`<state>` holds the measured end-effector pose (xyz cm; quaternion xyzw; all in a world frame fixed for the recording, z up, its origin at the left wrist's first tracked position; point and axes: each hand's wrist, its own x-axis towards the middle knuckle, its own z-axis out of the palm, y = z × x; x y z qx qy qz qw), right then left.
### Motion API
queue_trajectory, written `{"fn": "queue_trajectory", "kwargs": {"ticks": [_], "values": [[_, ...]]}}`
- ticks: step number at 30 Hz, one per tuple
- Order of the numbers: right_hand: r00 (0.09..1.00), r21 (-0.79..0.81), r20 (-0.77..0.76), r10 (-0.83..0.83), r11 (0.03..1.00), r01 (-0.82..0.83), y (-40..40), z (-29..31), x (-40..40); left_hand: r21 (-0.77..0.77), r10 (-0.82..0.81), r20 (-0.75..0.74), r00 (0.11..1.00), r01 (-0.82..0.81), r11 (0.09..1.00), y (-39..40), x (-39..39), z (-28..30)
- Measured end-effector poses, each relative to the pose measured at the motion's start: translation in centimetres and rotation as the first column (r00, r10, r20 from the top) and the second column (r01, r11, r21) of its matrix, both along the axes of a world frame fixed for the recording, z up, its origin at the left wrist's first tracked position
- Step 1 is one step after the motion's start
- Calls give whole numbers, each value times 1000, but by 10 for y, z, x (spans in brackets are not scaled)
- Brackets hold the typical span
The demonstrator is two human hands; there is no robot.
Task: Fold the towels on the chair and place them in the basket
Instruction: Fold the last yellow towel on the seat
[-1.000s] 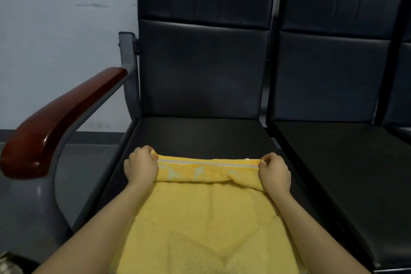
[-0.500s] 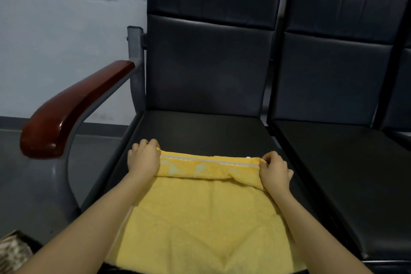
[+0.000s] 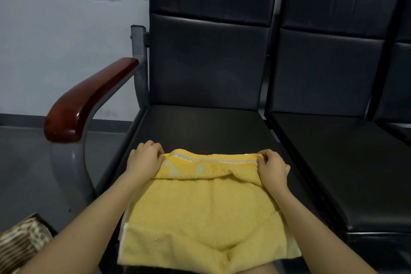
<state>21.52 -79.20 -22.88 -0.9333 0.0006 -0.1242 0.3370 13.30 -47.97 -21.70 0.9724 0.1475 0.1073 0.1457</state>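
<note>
Head view: yellow towel (image 3: pixel 206 224) spread on front half of black chair seat (image 3: pixel 200 129), near edge draped over seat front. Far edge, with pale woven band, lifted and rolled back toward viewer, held up between both hands. Left hand (image 3: pixel 145 160) at far-left corner, fingers curled, pinching towel edge. Right hand (image 3: pixel 272 168) at far-right corner, fingers curled round the fold, thumb pressed on top. Both forearms bare, reaching in from bottom of frame along towel's two sides. Behind towel, bare dark seat, then padded black backrest (image 3: pixel 209 60). Reddish-brown wooden armrest (image 3: pixel 89 100) on grey metal frame, left of seat. Second black seat (image 3: pixel 338 158) just beside, to the right; edge of a third at far right. Woven basket (image 3: pixel 21 244) on grey floor at lower left, partly cut off. Pale, scuffed wall (image 3: pixel 66 29) behind.
</note>
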Motion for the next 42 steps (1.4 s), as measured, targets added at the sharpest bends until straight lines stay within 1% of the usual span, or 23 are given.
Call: {"fn": "queue_trajectory", "kwargs": {"ticks": [3, 5, 7, 10, 12, 13, 18, 20, 23, 26, 30, 32, 34, 38, 40, 42], "values": [[1000, 22, 24, -9, 1000, 8, -1, 3, -9, 70, -1, -6, 1000, 1, 998, -7, -8, 0], [999, 51, 48, -12, 999, 10, -2, 5, -16, 68, -7, -6, 1000, 7, 998, -9, -14, 0], [996, 88, 87, -20, 996, 12, -3, 7, -22, -35, -10, 36, 999, 12, 999, -11, -20, 2], [987, 158, 154, -41, 987, 17, -5, 20, -27, -245, 35, 179, 983, 10, 969, -13, -28, 15], [981, 214, 188, -52, 977, 11, -4, 32, -26, -314, 62, 254, 965, 22, 949, -13, -29, 32], [977, 240, 207, -56, 971, 5, -3, 40, -26, -321, 58, 278, 959, 36, 946, -13, -29, 43], [943, 394, 320, -88, 918, -49, 1, 91, -25, -299, 55, 405, 913, 76, 951, -13, -23, 99], [924, 455, 367, -104, 887, -81, 0, 111, -25, -240, 32, 451, 892, 86, 967, -13, -20, 120], [891, 483, 438, -121, 868, -119, -2, 137, -26, -149, -5, 490, 871, 90, 985, -12, -17, 146], [860, 485, 491, -138, 864, -138, -5, 160, -26, -98, -35, 574, 818, 111, 989, -14, -18, 169], [816, 485, 555, -159, 859, -162, -9, 188, -25, -146, -12, 644, 765, 139, 980, -15, -22, 196], [795, 481, 583, -166, 860, -174, -11, 200, -26, -153, -13, 660, 751, 151, 977, -14, -24, 209], [771, 468, 614, -168, 864, -184, -11, 213, -26, -126, -26, 675, 737, 150, 981, -14, -26, 220], [706, 379, 682, -192, 918, -116, -12, 234, -24, -69, -52, 705, 708, 141, 988, -12, -27, 238], [693, 360, 695, -193, 927, -103, -12, 242, -25, -24, -84, 699, 710, 140, 990, -9, -26, 243], [701, 338, 689, -185, 937, -85, -12, 247, -27, 23, -120, 682, 721, 143, 989, -5, -25, 245]]}}
